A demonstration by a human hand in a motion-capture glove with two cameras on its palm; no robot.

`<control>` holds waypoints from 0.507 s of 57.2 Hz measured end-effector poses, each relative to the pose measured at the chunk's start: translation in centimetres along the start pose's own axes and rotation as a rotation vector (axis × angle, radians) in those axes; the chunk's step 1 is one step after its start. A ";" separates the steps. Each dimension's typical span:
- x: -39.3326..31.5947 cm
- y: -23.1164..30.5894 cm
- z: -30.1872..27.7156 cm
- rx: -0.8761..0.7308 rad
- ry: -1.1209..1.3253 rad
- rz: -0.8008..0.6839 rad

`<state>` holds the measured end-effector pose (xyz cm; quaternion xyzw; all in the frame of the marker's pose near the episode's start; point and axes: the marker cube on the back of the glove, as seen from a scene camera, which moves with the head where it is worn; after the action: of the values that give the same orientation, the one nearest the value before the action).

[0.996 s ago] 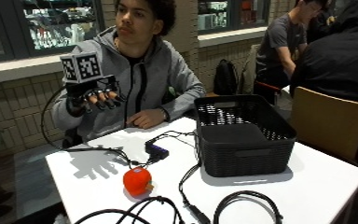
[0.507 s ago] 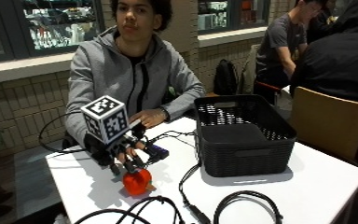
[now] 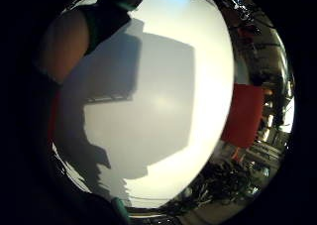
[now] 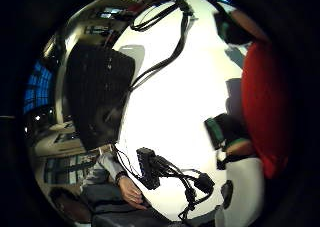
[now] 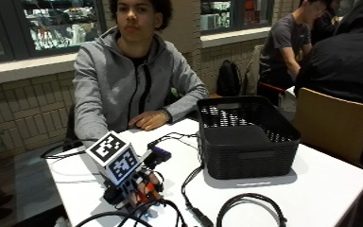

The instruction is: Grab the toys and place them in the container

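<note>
The gloved right hand (image 5: 134,189) sits low on the white table (image 5: 332,189), fingers curled down around the red toy (image 5: 147,188), seemingly gripping it though mostly hidden. The black basket (image 5: 247,137) stands well apart, and the bare hand (image 5: 149,120) rests beyond it

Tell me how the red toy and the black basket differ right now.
The red toy is small and mostly hidden under the gloved right hand, whose fingers curl round it; the black basket is large, perforated and untouched. The toy sits near the table's front edge, the basket farther back. Both rest on the white table.
</note>
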<state>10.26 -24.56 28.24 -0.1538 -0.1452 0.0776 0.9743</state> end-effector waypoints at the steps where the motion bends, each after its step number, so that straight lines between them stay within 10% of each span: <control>1: 0.0 -0.1 0.1 0.014 -0.007 -0.004; 29: -1.8 -2.0 -0.5 0.150 0.167 -0.042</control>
<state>8.94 -26.95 28.00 -0.0831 -0.0606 0.0546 0.9932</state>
